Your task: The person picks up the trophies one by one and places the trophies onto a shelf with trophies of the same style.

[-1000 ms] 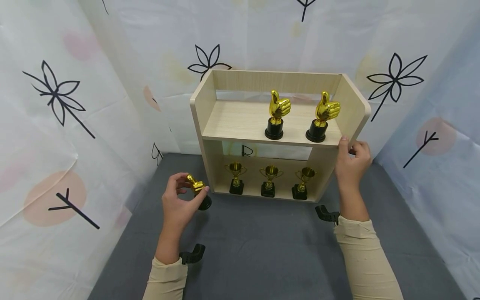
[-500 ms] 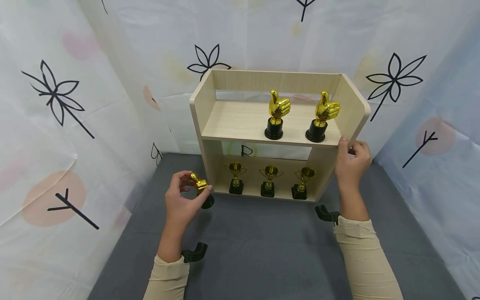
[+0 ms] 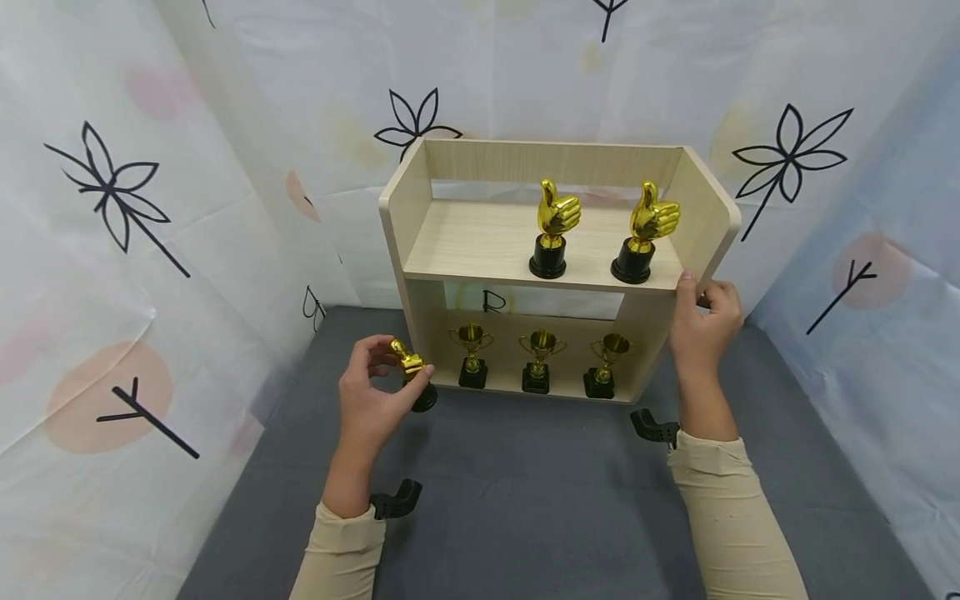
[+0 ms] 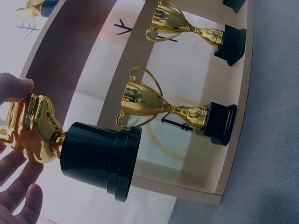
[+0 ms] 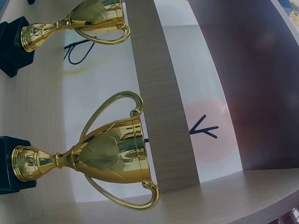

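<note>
My left hand (image 3: 375,406) pinches a gold thumbs-up trophy (image 4: 35,133) by its golden top, thumb on one side and fingers on the other. Its black round base (image 4: 96,161) points away from the palm, tilted, just left of the shelf's lower front corner in the head view. With my right hand (image 3: 703,329) I grip the right side panel of the two-tier wooden shelf (image 3: 480,279), thumb at the front edge near the upper board. On the upper board two more thumbs-up trophies, a middle one (image 3: 553,229) and a right one (image 3: 645,233), stand upright.
Along the lower tier stand three gold cup trophies: a left cup (image 3: 472,354), a middle cup (image 3: 538,360) and a right cup (image 3: 606,365). The shelf rests on a grey cloth-covered table (image 3: 510,492). Patterned white cloth (image 3: 225,200) hangs behind and at the sides.
My left hand has moved a little right and slightly away from me, bringing the thumbs-up trophy closer to the shelf. My right hand and the shelf look unmoved.
</note>
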`<act>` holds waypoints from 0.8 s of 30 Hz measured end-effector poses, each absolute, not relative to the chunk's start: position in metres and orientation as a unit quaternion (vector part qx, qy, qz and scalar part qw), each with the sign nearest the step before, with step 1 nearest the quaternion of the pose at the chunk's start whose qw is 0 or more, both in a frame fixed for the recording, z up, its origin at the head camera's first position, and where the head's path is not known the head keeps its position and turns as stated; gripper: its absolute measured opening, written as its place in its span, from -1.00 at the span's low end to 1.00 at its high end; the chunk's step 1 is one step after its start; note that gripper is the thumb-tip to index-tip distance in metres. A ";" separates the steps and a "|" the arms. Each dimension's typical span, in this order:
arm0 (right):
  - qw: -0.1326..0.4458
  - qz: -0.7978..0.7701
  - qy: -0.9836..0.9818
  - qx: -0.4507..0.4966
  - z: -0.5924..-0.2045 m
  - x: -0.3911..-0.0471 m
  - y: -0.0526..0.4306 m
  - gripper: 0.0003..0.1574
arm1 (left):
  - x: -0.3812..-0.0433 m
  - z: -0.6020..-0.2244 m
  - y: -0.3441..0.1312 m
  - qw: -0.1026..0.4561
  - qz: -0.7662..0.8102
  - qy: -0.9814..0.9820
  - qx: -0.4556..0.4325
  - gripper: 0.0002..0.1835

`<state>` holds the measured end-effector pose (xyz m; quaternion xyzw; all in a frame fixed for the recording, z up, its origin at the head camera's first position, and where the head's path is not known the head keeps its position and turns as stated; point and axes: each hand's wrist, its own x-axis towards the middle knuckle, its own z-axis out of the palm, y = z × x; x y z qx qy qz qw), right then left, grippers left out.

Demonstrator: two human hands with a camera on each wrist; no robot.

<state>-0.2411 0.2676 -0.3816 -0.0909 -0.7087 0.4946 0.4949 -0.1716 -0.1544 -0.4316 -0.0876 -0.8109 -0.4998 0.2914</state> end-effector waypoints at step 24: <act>0.496 0.497 -0.706 -0.092 -0.382 -0.241 0.268 -0.42 | -0.177 -0.419 -0.138 0.311 -0.487 -0.806 -0.127 -0.29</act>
